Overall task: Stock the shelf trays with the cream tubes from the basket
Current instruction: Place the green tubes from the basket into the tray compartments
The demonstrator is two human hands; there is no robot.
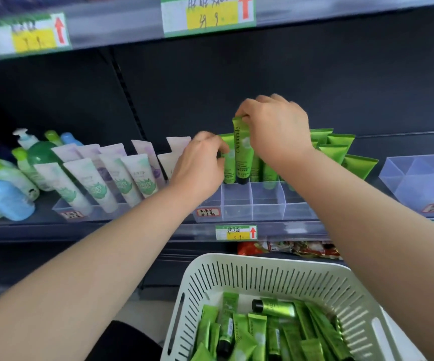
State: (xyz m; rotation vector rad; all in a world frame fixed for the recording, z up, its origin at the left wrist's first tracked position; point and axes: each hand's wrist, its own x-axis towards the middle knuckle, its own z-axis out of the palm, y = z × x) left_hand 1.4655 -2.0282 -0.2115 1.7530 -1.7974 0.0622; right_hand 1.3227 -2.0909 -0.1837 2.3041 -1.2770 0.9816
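My right hand [275, 128] pinches the crimped top of a green cream tube [242, 152], held upright with its black cap just above a front cell of the clear divided tray [252, 204]. My left hand [200, 162] grips another green tube [228, 165] standing in the tray beside it. More green tubes [340, 152] stand in the tray's back rows. Below, a white slotted basket [236, 269] holds several green tubes [268, 332] lying loose.
A clear tray of pale lotion tubes [101, 175] stands to the left, with blue and green bottles [4, 194] beyond it. An empty clear tray [419, 178] sits at the right. Price labels [236, 231] line the shelf edges; red packets [301, 248] lie on the shelf below.
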